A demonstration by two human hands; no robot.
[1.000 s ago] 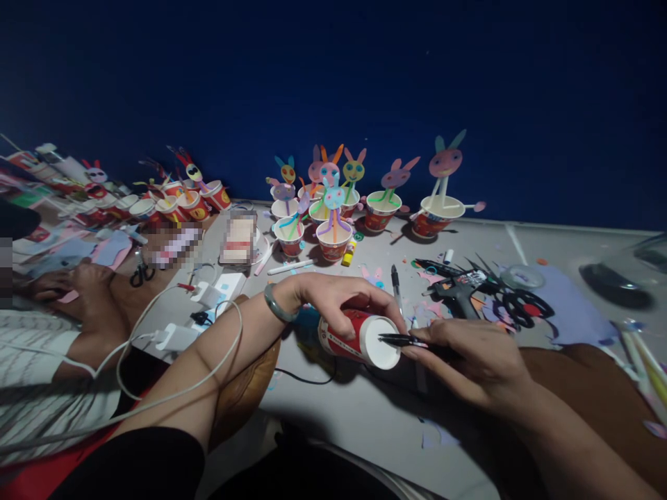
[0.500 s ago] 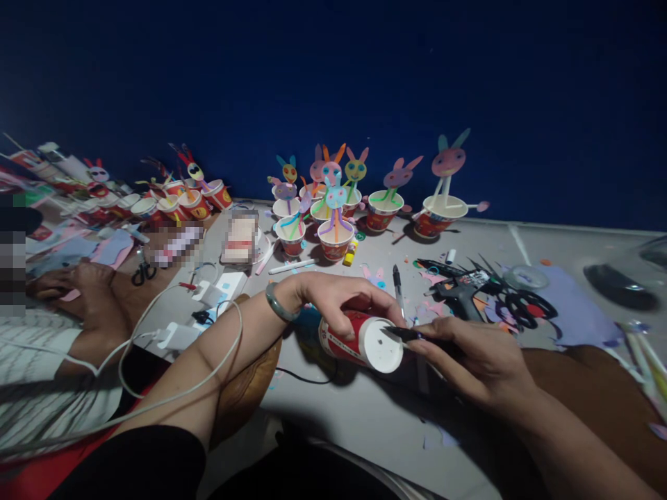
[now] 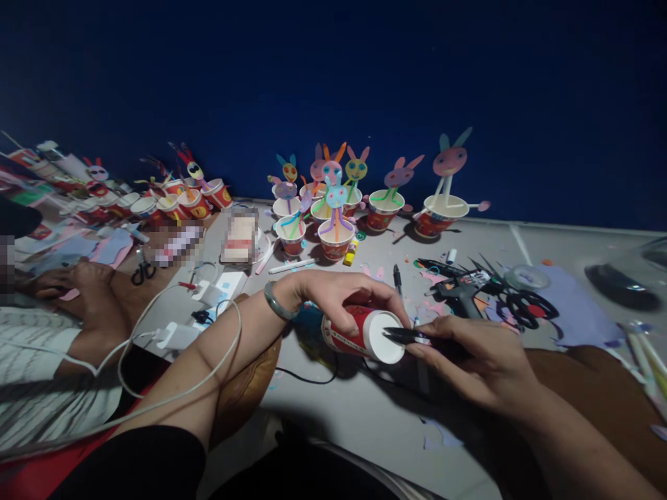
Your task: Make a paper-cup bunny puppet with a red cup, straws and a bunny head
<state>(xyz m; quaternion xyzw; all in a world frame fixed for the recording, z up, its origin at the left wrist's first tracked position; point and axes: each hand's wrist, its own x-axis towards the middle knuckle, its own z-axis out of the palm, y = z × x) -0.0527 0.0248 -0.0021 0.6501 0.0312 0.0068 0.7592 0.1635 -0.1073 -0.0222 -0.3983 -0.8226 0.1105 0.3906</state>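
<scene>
My left hand curls over a red paper cup, which lies on its side with its white bottom facing right. A black scissor-like tool, narrow and pointed, is gripped in my right hand. Its tip meets the cup's bottom near the centre; whether it goes through cannot be seen. The tool's handle is hidden by my fingers. Behind my hands a black pen rests on the table.
Several cups with paper rabbit figures, one a cyan rabbit, stand at the back. A glue gun and black scissors lie to the right. Leftward are a power strip, a looped white cable and another person's hands.
The cup's bottom has shifted slightly up and right, and the dark marks seen on it earlier no longer show. The tool's tip stays at the bottom, nearer its middle.
</scene>
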